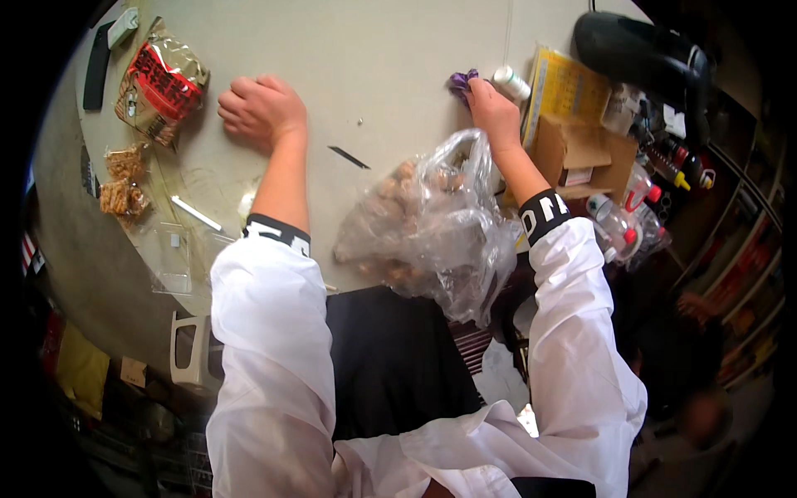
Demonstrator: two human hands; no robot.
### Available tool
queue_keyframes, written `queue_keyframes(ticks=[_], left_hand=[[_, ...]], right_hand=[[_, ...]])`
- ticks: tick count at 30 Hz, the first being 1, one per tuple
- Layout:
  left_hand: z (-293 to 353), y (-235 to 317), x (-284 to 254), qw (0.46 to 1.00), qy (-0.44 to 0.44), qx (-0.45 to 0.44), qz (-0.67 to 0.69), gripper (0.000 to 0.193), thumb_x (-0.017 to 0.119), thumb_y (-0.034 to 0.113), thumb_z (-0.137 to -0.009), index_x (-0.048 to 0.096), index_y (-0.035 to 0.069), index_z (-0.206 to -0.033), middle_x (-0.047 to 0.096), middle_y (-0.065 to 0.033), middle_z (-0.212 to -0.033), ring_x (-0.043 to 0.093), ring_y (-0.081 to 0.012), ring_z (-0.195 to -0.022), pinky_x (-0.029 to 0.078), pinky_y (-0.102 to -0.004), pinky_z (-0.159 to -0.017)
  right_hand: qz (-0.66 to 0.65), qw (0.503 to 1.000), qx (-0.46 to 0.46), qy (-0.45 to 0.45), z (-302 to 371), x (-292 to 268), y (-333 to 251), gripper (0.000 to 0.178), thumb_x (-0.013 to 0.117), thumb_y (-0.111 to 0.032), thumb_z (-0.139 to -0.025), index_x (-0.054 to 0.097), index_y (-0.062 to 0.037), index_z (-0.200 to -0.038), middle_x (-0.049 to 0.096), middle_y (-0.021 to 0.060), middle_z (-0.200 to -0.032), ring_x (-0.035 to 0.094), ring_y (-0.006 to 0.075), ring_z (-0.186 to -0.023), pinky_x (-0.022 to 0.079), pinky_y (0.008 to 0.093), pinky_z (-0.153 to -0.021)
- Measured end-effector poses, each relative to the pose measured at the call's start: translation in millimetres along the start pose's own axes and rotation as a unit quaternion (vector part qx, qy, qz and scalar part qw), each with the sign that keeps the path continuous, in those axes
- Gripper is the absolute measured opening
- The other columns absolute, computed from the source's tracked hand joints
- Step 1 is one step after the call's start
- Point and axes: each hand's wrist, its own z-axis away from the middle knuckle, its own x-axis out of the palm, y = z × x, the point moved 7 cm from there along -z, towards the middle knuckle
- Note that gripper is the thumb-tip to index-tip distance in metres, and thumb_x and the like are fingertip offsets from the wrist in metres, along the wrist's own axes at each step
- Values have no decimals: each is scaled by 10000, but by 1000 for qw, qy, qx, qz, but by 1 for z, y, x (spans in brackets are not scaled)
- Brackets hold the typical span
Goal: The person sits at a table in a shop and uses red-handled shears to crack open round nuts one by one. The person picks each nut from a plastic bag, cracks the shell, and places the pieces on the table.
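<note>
My left hand [264,108] is closed in a fist on the pale tabletop, to the right of a brown and red snack bag [164,87]. Its palm side is hidden, so whatever it may hold does not show. At the far right, my right hand [496,116] pinches a crumpled purple piece of soft material [462,85], cloth or wrapper, beside a small white bottle [511,83]. Below that hand, a clear plastic bag [432,220] full of brownish round lumps lies at the table's near edge, its handles standing up close to my right wrist.
Wrapped snack pieces [124,183], a white stick [197,213] and a clear tray [172,257] lie on the left. A dark strip [349,158] lies mid-table. An open cardboard box [581,153], plastic bottles [614,220] and a black curved object [635,54] crowd the right.
</note>
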Motion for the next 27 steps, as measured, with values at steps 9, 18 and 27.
queue_keyframes(ticks=[9,18,27], left_hand=[[1,-9,-2,994,-65,16,82,296,564,307,-779,548,33,-888,523,-160,-968,493,-335,-943,410,-446,-817],[187,33,-173,661,-451,404,443,1181,864,469,-461,301,-30,-1371,327,-203,-1402,315,-389,-1296,240,-437,-1108],[287,2,-144,752,-507,106,407,279,582,135,-808,599,-21,-1038,606,-138,-963,586,-229,-914,476,-386,-765]], right_hand=[[-185,962,172,-105,66,10,4,201,497,-248,-922,557,-71,-996,615,209,-883,567,397,-778,455,417,-675],[-332,887,293,-131,79,18,12,503,306,-481,-944,526,-69,-1134,573,208,-1144,502,410,-1069,397,427,-895],[-187,971,147,-29,77,12,2,225,634,-122,-829,533,-98,-1029,513,144,-1015,573,327,-884,467,396,-765]])
